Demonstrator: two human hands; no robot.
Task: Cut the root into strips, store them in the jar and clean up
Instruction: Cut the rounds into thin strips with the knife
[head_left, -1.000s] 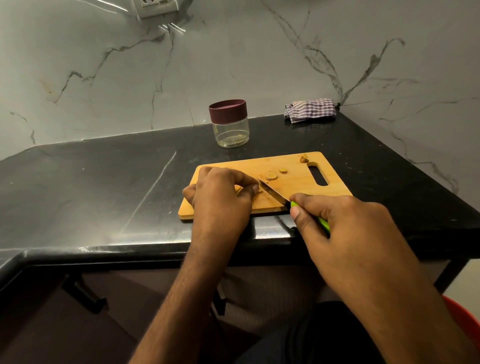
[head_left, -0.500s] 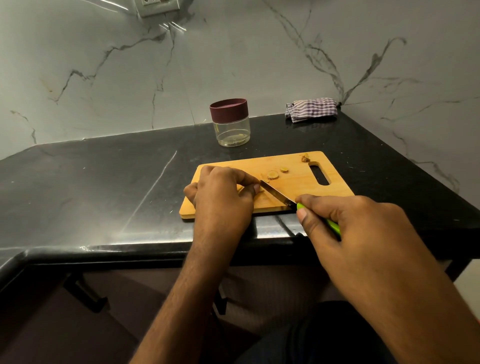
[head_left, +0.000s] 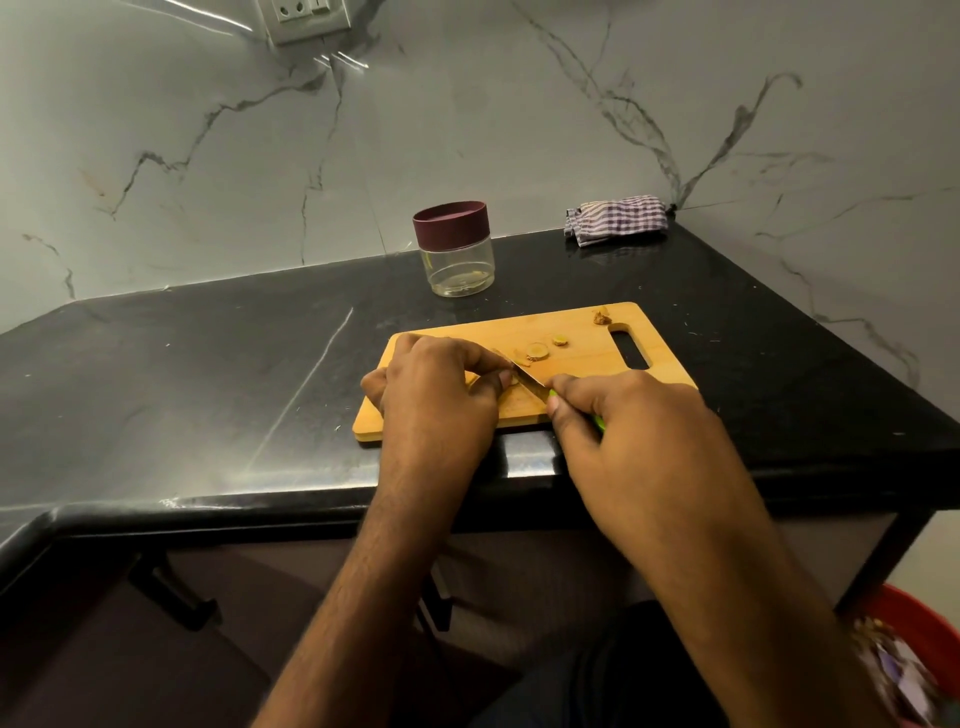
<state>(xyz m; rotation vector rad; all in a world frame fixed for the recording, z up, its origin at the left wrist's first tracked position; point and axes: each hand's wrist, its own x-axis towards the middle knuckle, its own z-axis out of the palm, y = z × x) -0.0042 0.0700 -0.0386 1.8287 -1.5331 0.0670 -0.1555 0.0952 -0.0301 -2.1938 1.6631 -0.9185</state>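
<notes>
A wooden cutting board (head_left: 582, 325) lies on the black counter. My left hand (head_left: 441, 395) pinches a small piece of root against the board; the root is almost wholly hidden under my fingers. My right hand (head_left: 634, 431) grips a knife (head_left: 530, 382) by its green handle, the blade angled toward my left fingertips. Round root slices (head_left: 537, 352) lie just beyond the blade, and a root scrap (head_left: 601, 316) sits by the board's handle slot. A clear jar (head_left: 457, 252) with a maroon lid stands closed behind the board.
A folded checked cloth (head_left: 618, 219) lies in the back right corner against the marble wall. The counter's (head_left: 208, 374) front edge runs just below the board. A red bin (head_left: 919, 649) sits on the floor at lower right. A wall socket (head_left: 304, 15) is above.
My right hand has slid forward with the knife toward my left fingers, over the board's near edge. My left hand has stayed in place.
</notes>
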